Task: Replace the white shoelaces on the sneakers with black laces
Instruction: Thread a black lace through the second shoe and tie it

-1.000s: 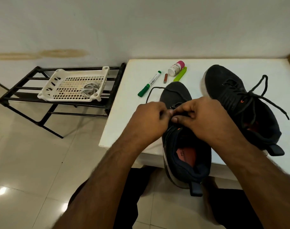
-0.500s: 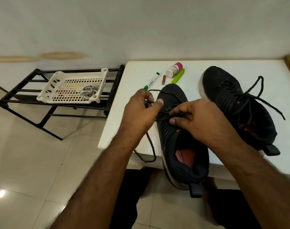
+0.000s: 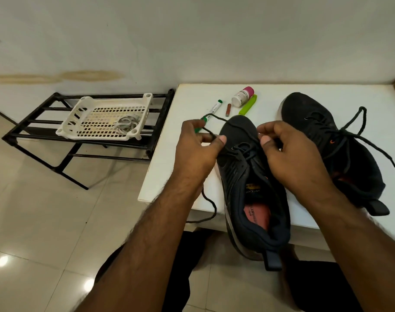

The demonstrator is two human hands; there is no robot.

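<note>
Two black sneakers lie on a white table (image 3: 169, 163). The near sneaker (image 3: 243, 176) points away from me, its heel hanging over the front edge. A black lace (image 3: 216, 117) runs through its front eyelets. My left hand (image 3: 196, 149) pinches that lace left of the toe; the slack loops past the toe and hangs off the table edge. My right hand (image 3: 286, 154) rests on the tongue with fingers curled at the eyelets; what it grips is hidden. The far sneaker (image 3: 327, 140) on the right is laced in black, ends loose. The white laces (image 3: 126, 124) lie in a basket.
A green marker (image 3: 212, 109), a small brown stick (image 3: 228, 109), a pink-capped bottle (image 3: 242, 96) and a lime-green clip (image 3: 248, 104) lie at the table's back. To the left a white basket (image 3: 75, 122) stands on a black metal rack (image 3: 41, 143). My legs are below the table edge.
My left hand has drawn the black lace out to the left, away from my right hand, leaving a loop past the toe. My right hand stays on the tongue.
</note>
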